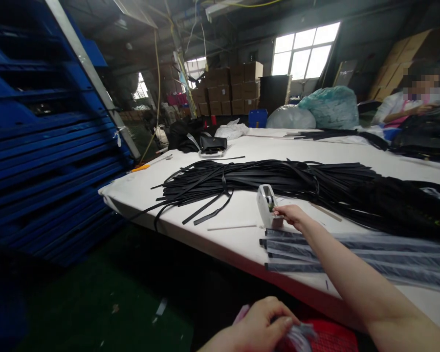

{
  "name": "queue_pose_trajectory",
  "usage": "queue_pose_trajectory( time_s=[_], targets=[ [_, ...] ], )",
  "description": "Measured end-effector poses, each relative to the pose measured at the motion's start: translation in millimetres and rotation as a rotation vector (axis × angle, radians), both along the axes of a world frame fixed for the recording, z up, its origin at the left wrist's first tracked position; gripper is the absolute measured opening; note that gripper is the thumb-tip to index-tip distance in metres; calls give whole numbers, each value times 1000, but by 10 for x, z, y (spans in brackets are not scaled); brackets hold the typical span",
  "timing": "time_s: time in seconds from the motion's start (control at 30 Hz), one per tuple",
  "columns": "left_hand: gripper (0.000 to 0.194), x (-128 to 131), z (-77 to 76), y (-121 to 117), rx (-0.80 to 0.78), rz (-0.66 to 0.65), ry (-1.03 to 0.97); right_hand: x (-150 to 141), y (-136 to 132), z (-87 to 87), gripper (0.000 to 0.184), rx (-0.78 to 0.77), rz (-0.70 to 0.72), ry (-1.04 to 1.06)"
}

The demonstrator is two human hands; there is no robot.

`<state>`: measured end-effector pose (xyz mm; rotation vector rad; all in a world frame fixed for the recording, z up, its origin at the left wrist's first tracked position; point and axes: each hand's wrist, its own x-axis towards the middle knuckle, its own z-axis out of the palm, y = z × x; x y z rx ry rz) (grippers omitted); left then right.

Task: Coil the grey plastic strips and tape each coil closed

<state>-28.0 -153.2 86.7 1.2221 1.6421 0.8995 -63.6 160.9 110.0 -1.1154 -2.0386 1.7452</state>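
At the table's near side, a white tape dispenser (265, 205) stands upright. My right hand (292, 215) reaches to its front end, thumb and finger pinched on the tape there; the strip itself is hardly visible. My left hand (266, 320) is low, off the table's near edge, its fingers curled round crumpled clear plastic (298, 337). Below my right forearm lie several dark strips in clear plastic sleeves (297, 252), side by side. Behind the dispenser stretches a large bundle of black straps (264, 176), tied around with straps.
The white table (238, 247) also carries a small black bag (212, 144) and an orange-handled tool (141, 167) near its left corner. Blue pallets (51, 181) are stacked at left. Something red (333, 335) sits below the table edge. Another person (410, 107) works at far right.
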Motion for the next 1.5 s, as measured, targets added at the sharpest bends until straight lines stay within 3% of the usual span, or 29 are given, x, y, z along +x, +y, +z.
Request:
queue_pose_trajectory(
  time_s=[0.17, 0.33, 0.43, 0.57, 0.7, 0.87, 1.07, 1.17, 1.27, 1.33, 1.43, 1.5],
  targets=[
    [31, 9, 36, 44, 26, -10, 11, 248, -140, 23, 32, 56, 2, 73],
    [33, 2, 66, 101, 35, -5, -17, 489, -374, -230, 37, 138, -44, 9],
    [35, -2, 49, 142, 25, 3, -99, 566, -410, -290, 34, 189, -90, -43],
    [45, 16, -49, 160, -41, 61, -304, 820, -534, -127, 33, 208, -87, -69],
    [51, 27, -131, 167, -99, 134, -471, 1244, -903, 111, 40, 124, 67, 0],
    [47, 24, -45, 183, 26, 128, -314, 1756, -1447, 174, 42, -52, 248, 2],
    [30, 51, 120, 206, 16, 16, -90, 2038, -1626, 81, 39, -91, 83, -3],
    [39, 69, 168, 237, -32, -54, 0, 2069, -1509, 29, 38, -60, -34, 43],
    [40, 88, 183, 254, -112, -55, -6, 2028, -1159, -90, 38, 65, -181, 99],
    [38, 99, 191, 258, -123, -33, -15, 1948, -760, -199, 38, 268, -257, 81],
    [39, 117, 238, 258, -134, 3, -24, 1751, -22, -348, 36, 654, -266, -147],
    [39, 128, 285, 249, -178, 38, -39, 1594, 443, -417, 31, 780, -265, -290]
  ],
)
